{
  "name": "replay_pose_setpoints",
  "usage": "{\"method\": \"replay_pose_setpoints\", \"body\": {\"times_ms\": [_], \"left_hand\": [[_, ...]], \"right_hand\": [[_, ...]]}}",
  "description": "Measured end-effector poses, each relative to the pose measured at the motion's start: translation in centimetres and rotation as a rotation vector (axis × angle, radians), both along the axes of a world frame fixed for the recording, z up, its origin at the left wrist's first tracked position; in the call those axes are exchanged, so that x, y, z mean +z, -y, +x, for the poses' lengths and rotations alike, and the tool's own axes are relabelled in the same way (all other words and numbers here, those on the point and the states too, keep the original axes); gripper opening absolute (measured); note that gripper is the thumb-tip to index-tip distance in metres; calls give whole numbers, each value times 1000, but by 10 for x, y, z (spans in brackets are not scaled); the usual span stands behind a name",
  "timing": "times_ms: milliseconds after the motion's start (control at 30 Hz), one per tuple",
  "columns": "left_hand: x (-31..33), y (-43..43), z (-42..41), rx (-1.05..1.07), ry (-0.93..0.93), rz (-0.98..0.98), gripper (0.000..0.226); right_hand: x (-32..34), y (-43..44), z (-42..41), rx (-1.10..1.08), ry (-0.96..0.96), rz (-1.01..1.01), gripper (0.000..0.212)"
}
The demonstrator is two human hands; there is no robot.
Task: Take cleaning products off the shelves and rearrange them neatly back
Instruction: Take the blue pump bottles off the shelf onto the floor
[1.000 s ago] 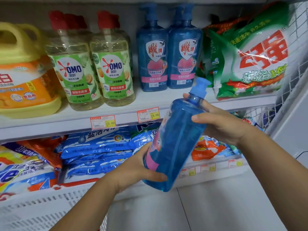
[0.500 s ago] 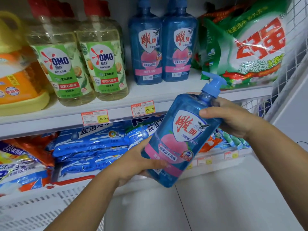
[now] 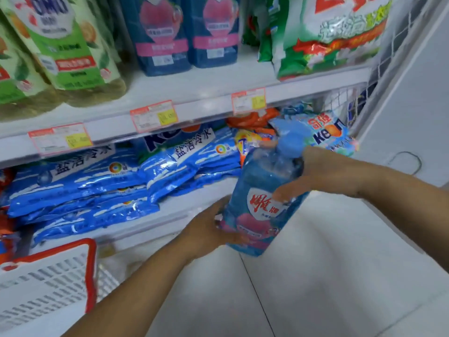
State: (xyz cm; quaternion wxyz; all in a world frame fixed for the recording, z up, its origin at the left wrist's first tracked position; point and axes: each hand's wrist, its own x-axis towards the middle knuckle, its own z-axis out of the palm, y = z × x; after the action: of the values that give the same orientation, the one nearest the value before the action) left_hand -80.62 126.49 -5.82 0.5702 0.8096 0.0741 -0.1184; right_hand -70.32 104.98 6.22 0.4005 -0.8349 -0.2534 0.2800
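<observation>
The blue pump bottle of dish soap (image 3: pixel 260 188) has dropped since half a second ago, from beside the upper shelf's price rail to a spot in front of the lower shelf, and the view has tipped down with it. The bottle stands nearly upright in the air over the white floor tiles (image 3: pixel 328 276), label facing the camera and pump head (image 3: pixel 290 139) leaning slightly right. The left hand (image 3: pixel 209 229) cups its base, fingers curled behind and under it. The right hand (image 3: pixel 323 173) grips its shoulder just below the pump, thumb pressed across the front near the label; motion blur hides the finer finger positions.

Behind the bottle, flat blue detergent bags (image 3: pixel 85 186) lie stacked on the lower shelf, with an orange pack (image 3: pixel 252 117) and a pale blue Keon bag (image 3: pixel 326 132) to the right. On the upper shelf (image 3: pixel 194 81) stand two matching blue bottles (image 3: pixel 160 37) side by side, green-labelled OMO bottles (image 3: pixel 73 45) to their left and a green-and-white washing powder bag (image 3: pixel 328 37) to their right. Three price tags (image 3: pixel 153 115) hang on that shelf's front edge. A white slotted basket with a red rim (image 3: pixel 48 276) has come into view at lower left.
</observation>
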Motion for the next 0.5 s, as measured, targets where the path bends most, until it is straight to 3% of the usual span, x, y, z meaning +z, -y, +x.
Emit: {"method": "replay_pose_setpoints", "body": {"times_ms": [100,333,500], "left_hand": [[-20,18,13,-22,62,233,80],[-56,12,21,-39,90,513,60],[-78,20,34,-22,155,609,59]], "right_hand": [[-51,19,10,-74,20,-88,52],[-148,54,40,-159,54,-408,62],[-170,78,53,-230,-29,-220,70]]}}
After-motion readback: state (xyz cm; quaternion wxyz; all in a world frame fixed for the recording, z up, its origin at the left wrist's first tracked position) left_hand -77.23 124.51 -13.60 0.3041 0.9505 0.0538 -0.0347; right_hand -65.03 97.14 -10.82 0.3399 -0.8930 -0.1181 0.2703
